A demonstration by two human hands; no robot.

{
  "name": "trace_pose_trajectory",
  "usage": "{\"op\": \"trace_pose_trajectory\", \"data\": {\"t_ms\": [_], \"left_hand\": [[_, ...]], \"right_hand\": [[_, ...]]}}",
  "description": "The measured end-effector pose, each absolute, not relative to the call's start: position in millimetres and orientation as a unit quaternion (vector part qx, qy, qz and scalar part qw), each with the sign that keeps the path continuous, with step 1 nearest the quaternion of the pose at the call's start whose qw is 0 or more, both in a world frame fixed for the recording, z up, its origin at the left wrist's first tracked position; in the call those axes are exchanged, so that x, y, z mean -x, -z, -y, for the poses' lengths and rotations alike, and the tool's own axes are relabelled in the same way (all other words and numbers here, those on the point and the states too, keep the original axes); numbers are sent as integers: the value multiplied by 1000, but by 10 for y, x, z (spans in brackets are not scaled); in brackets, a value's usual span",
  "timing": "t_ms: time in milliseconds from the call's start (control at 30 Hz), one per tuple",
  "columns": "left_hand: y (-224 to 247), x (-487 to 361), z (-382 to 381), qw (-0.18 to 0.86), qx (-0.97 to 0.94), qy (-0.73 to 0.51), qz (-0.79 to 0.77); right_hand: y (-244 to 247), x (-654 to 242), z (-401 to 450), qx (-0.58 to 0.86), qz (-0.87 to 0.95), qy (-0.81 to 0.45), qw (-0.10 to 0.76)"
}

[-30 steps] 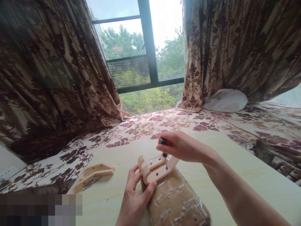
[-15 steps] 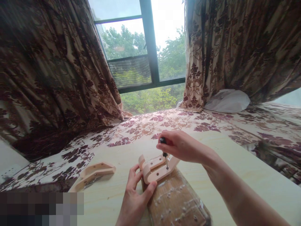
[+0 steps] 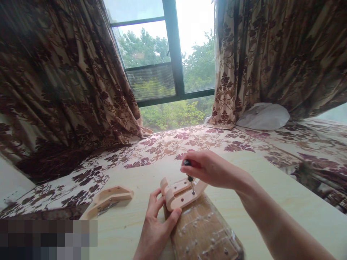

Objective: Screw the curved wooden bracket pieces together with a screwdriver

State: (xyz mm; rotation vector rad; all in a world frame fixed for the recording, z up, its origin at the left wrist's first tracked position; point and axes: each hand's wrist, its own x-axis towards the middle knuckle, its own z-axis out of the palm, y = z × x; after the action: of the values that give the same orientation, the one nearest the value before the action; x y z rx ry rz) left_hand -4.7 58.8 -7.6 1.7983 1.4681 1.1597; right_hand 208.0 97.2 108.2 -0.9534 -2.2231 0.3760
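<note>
A small black-handled screwdriver [image 3: 187, 163] stands nearly upright in my right hand [image 3: 206, 168], its fingers closed around the handle. The shaft's tip meets a hole in a pale, angled wooden bracket [image 3: 176, 202] with a rounded end. Beside that bracket lies a similar one, partly behind it. My left hand [image 3: 159, 220] grips the near bracket's rounded end between thumb and fingers. Under the brackets is a brown wooden block [image 3: 203, 231] wrapped in clear plastic, with several small metal screws or studs on its top.
To the left, more angled wooden pieces [image 3: 114, 195] with holes lie on the pale wooden tabletop [image 3: 135, 227], small metal parts next to them. Behind the table spreads a flower-patterned cloth [image 3: 168, 144], with a white plastic bag [image 3: 264, 116] at the right. Curtains frame a window.
The view has shifted very slightly. My right hand and the screwdriver handle have moved barely at all; the tip stays at the same hole and my left hand keeps its grip.
</note>
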Motion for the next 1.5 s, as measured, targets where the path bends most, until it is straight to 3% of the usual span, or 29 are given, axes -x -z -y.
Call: {"op": "trace_pose_trajectory", "data": {"t_ms": [400,667,900,1167,1500], "left_hand": [[44,34,-562,273,-668,-425,-547],[43,43,-587,272,-670,-419,-549],[84,38,-589,274,-659,-441,-544],[70,44,-583,277,-664,-430,-545],[59,48,-571,278,-661,-432,-547]], "right_hand": [[-1139,-2129,-938,332,865,-178,330],[-1055,-2067,-1051,402,837,-72,365],[-1126,-2108,-938,323,874,-137,337],[-1054,-2076,-1048,404,834,-93,364],[-1095,-2115,-984,335,861,-143,356]]}}
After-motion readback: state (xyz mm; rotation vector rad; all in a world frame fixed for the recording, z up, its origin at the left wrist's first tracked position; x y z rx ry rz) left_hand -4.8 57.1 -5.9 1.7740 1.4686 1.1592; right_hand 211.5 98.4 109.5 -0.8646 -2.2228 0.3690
